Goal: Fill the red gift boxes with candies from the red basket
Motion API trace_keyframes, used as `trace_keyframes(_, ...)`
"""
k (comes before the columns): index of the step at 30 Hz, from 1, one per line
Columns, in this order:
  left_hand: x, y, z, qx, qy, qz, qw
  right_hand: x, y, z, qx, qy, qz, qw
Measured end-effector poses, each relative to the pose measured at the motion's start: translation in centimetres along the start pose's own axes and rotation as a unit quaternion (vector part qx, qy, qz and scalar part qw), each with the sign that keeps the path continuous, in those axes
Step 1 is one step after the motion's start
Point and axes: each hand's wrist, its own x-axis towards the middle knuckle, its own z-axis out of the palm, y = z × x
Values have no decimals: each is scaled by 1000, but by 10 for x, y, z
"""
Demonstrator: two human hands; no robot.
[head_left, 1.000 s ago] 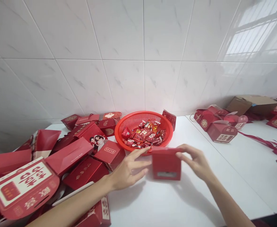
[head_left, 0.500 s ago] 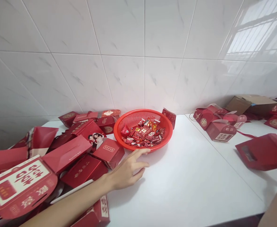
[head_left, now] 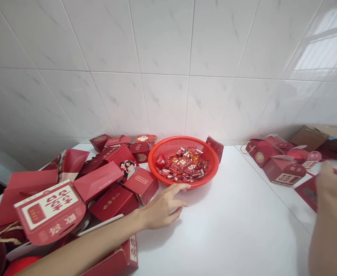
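Note:
My left hand rests on the white table, palm down with fingers apart, its fingertips at the near rim of a red plastic colander. Wrapped candies in red and gold lie inside the colander. At the right edge my right hand, blurred by motion, hovers over a red gift box; its fingers look spread, and nothing shows in them. The hand and forearm hide much of that box.
Red gift boxes are heaped at the left, some flattened or tilted. Another red box stands behind the colander against the tiled wall. Several handled boxes are grouped at the right, with a brown cardboard carton behind them.
My right hand has released the red gift box and moved up over it. The view has turned slightly left. My left hand stays beside the colander.

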Motion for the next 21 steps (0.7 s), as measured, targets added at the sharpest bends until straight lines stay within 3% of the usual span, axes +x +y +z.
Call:
trace_keyframes(2,0,0,0,1,-3,-1,1000,-14,-39,29,76,-74,9,994)
trace_keyframes(4,-1,0,0,5,-6,-1,1000,-35,-72,62,175,-276,-60,943)
trace_keyframes(5,-1,0,0,8,-8,-1,1000,-47,-86,79,188,-338,-73,919)
trace_keyframes(9,-3,0,2,17,-12,6,1000,-91,-120,134,113,-369,-53,921)
trace_keyframes(12,-4,-2,4,22,-13,17,1000,-104,-127,151,70,-383,-51,920)
trace_keyframes(16,-5,-5,5,20,-11,29,999,-90,-123,141,81,-354,-53,930)
trace_keyframes(19,-4,-5,5,12,-13,27,999,-69,-119,104,152,-289,-27,945)
trace_keyframes(21,-4,-4,4,2,-16,19,1000,-57,-121,70,215,-282,-18,935)
